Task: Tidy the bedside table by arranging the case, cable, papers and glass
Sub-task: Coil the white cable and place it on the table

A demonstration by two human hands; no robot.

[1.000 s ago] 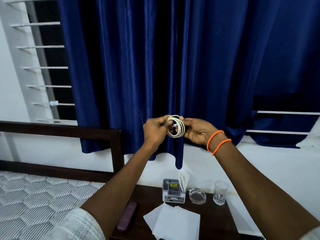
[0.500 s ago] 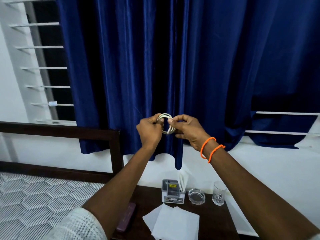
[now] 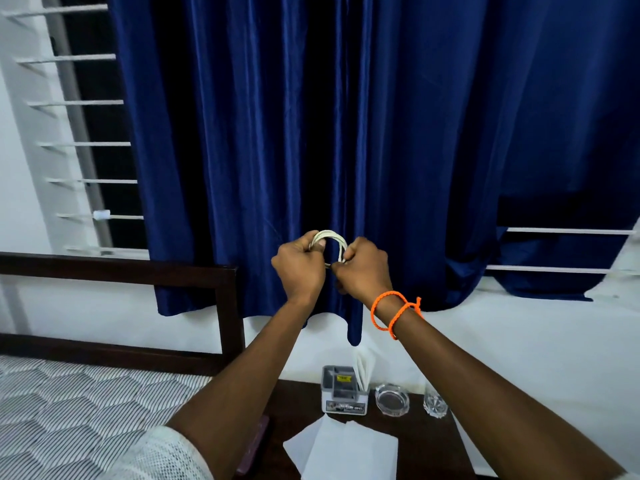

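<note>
A white cable, coiled into a small loop, is held up in front of the blue curtain. My left hand grips the coil's left side and my right hand pinches its right side. Below, on the dark bedside table, lie loose white papers. A clear drinking glass stands at the back right. The purple case lies at the table's left edge, mostly hidden behind my left forearm.
A small grey organiser box holding folded paper stands at the table's back, with a glass ashtray beside it. The bed with dark headboard lies left. A blue curtain hangs behind over a barred window.
Both hands have closed in around the coil and dropped slightly; the loop looks tighter and smaller, now mostly covered by the fingers.
</note>
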